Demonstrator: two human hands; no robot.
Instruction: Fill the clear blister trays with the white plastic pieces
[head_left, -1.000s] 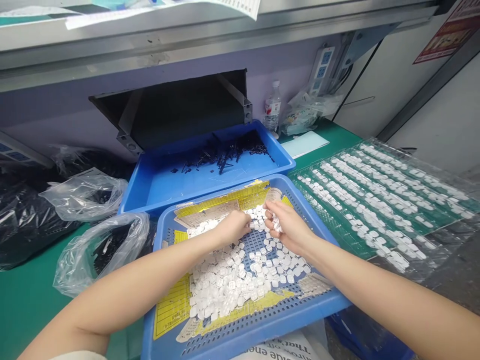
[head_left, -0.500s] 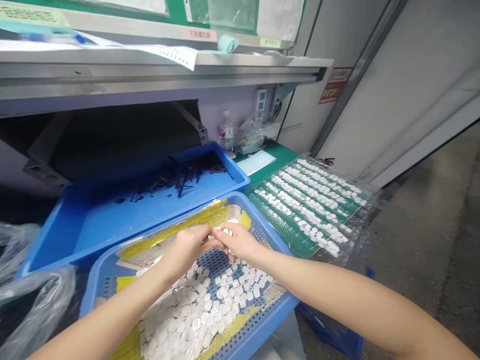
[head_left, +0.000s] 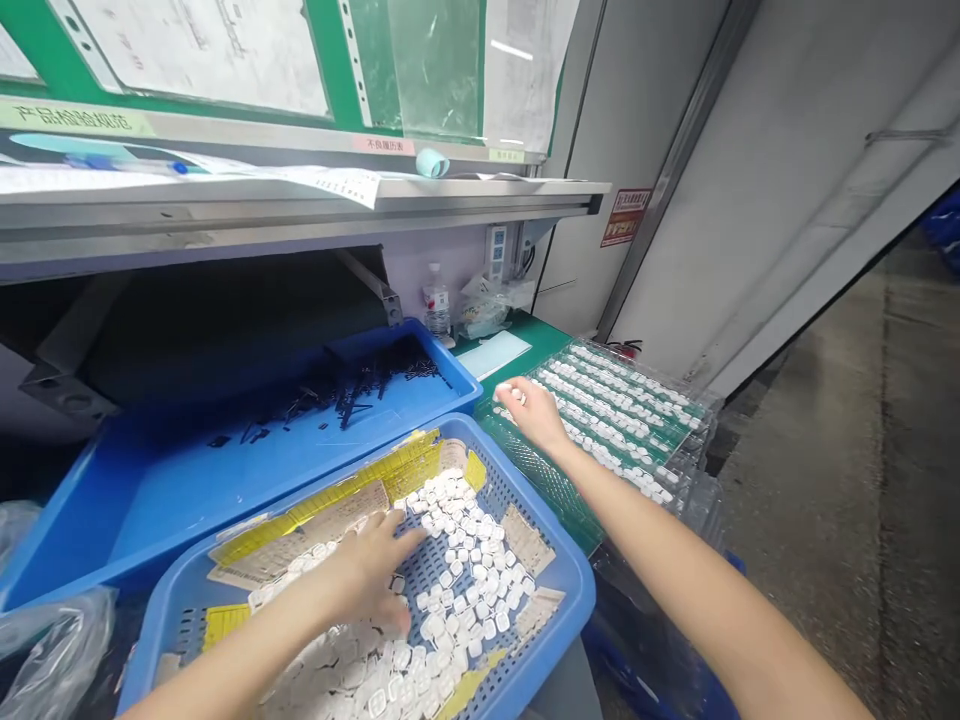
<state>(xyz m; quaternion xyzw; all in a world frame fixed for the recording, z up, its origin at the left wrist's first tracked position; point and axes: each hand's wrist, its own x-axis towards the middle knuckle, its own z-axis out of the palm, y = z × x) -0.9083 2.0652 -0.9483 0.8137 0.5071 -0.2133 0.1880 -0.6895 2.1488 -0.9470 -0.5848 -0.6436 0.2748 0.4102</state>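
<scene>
Blue plastic is framing most of the work area: a perforated basket (head_left: 576,592) is sitting at the front, its upper rim running just beside a deeper blue tray (head_left: 172,520) that is holding scattered black pieces (head_left: 356,385). White pieces (head_left: 480,570) are lying loose in the basket, with bare perforated floor showing between the piles. The left hand (head_left: 371,570) is hovering low over this floor, fingers spread wide; whether it is touching any pieces cannot be told. The right hand (head_left: 534,415) is standing beyond the basket's right rim, thumb and fingers closing narrowly on a few white pieces; their number is not readable. It is holding them over the near left corner of a clear tray (head_left: 536,475), where more white pieces are lying in rows; contact there cannot be confirmed. Open air is separating the two hands, with the basket's rim running between them. Behind the clear tray, the green tabletop (head_left: 544,335) is bearing a pale sheet (head_left: 495,353), a bottle (head_left: 436,305) and a crumpled bag (head_left: 484,308). The left forearm is covering part of the basket and its contents, while the right forearm is crossing the clear tray's near side. The picture's lower edge is cutting off the basket, its left edge a translucent bag (head_left: 60,640). Shadow below the shelf (head_left: 300,228) is obscuring the deeper tray's far side.
</scene>
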